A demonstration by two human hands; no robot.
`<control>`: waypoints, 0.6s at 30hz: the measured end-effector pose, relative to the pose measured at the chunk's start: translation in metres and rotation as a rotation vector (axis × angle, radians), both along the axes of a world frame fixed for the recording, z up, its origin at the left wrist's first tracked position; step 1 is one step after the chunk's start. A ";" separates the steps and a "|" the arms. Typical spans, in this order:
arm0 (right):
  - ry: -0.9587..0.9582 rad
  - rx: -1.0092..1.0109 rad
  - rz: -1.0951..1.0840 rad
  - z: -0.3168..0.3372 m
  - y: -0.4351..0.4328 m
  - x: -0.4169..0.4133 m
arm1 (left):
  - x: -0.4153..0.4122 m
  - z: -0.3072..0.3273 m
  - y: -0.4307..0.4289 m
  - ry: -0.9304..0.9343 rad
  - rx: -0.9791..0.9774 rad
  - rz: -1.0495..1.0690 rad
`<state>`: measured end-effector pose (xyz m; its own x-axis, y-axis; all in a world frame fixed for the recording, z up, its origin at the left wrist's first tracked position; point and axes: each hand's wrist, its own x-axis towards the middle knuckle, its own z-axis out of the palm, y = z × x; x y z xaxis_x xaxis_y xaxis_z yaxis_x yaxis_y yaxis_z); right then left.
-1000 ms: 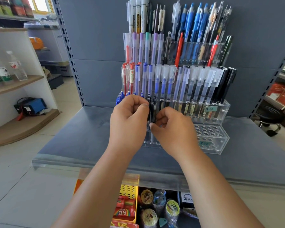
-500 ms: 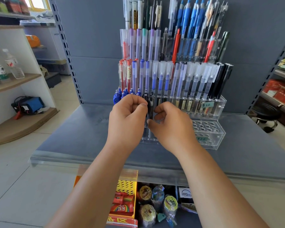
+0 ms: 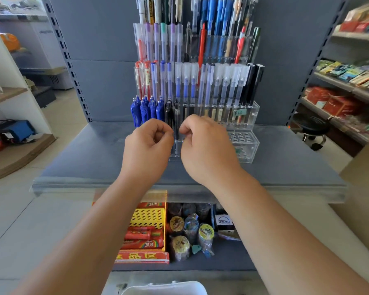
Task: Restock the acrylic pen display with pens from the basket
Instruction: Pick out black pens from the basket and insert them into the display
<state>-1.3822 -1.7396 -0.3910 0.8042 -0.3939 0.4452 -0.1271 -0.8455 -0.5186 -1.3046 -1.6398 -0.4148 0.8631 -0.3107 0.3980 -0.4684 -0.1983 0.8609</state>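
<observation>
shelf (image 3: 285, 167), hands (image 3: 146, 150) (image 3: 207, 150) now parted beside black pen (image 3: 176, 122)

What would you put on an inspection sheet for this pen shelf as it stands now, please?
Surface: grey shelf, the display stands on it.
Job's things: acrylic pen display, upper tiers full; front tier has blue pens and black pens at left, empty holes at right; white rim at the bottom edge, perhaps the basket.
Clutter: yellow perforated box and wrapped goods on the shelf below.
Hands: left hand and right hand, fingers curled beside the black pens; grip unclear.
Cables: wired blue device, far left.
Surroundings: stocked shelves and stool at right.
</observation>
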 end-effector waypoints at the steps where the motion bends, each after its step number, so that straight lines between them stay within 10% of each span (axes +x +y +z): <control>1: 0.006 -0.006 0.004 -0.001 0.003 -0.007 | -0.006 -0.002 0.005 -0.008 0.023 0.005; 18: 0.486 0.162 0.069 -0.210 0.086 -0.097 | -0.112 -0.193 0.098 0.258 0.505 -0.019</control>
